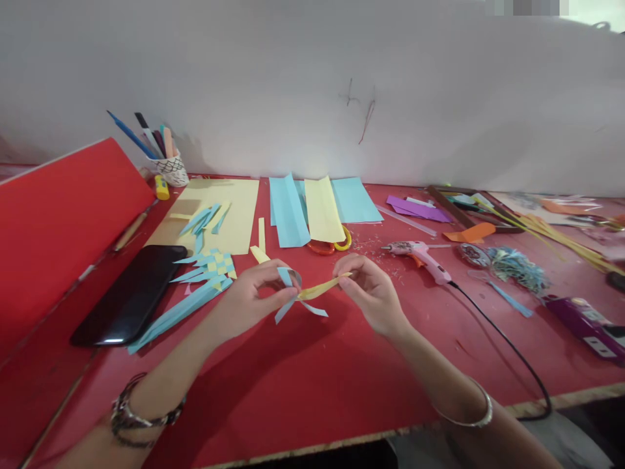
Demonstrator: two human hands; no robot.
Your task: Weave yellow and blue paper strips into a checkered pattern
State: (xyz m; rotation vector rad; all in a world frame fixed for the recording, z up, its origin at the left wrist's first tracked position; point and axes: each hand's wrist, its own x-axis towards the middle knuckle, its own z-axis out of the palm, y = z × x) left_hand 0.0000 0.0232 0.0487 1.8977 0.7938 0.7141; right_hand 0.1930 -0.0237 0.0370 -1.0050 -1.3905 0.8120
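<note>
a: where's the work?
b: over the red table [293, 404], between left hand [256, 293] and right hand [368, 293], both pinched, thumbs nearly meeting fingers.
a: holding what?
b: right has the yellow strip [321, 288] near its tip. it runs side to side, rising slightly rightward.
a: and left?
b: pinches blue strips [284, 311] where they meet the yellow, loose ends nearer that hand.

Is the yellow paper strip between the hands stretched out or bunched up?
Stretched out: the yellow strip runs from the left hand to the right hand, which pinches it. Whether it's folded lengthwise, I cannot tell.
</note>
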